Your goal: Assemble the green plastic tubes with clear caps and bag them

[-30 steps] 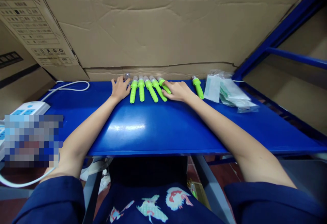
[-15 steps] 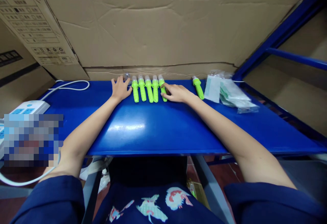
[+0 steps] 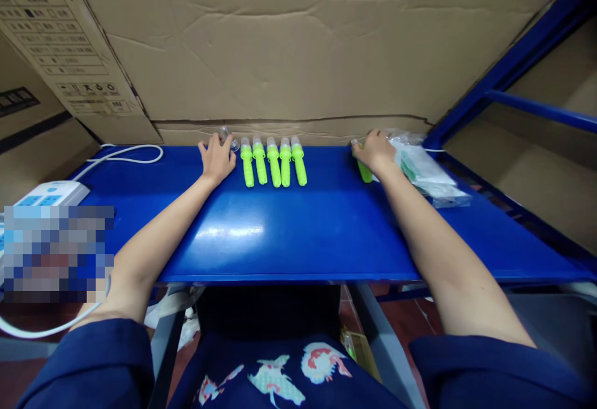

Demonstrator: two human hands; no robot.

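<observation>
Several bright green torch-shaped sticks with clear tips (image 3: pixel 274 166) lie side by side in a row near the back of the blue table (image 3: pixel 289 229). Just left of the row, my left hand (image 3: pixel 217 159) rests with its fingers apart. Clear round plastic pieces (image 3: pixel 232 143) lie against its fingertips; whether it grips them I cannot tell. Over at the right, my right hand (image 3: pixel 377 151) has its fingers around the upper part of a lone green torch-shaped stick (image 3: pixel 364 173), partly covering it.
Clear plastic bags with white and green contents (image 3: pixel 431 176) lie right of my right hand. A large cardboard sheet (image 3: pixel 289 48) stands along the back. On the left are a white power strip (image 3: pixel 56 193) and a white cable (image 3: pixel 135 155). A blue frame bar (image 3: pixel 541 107) rises at right.
My right hand has left the rightmost stick in the row and moved right, onto the lone stick. That row stick now lies tilted slightly. My left hand has shifted slightly left.
</observation>
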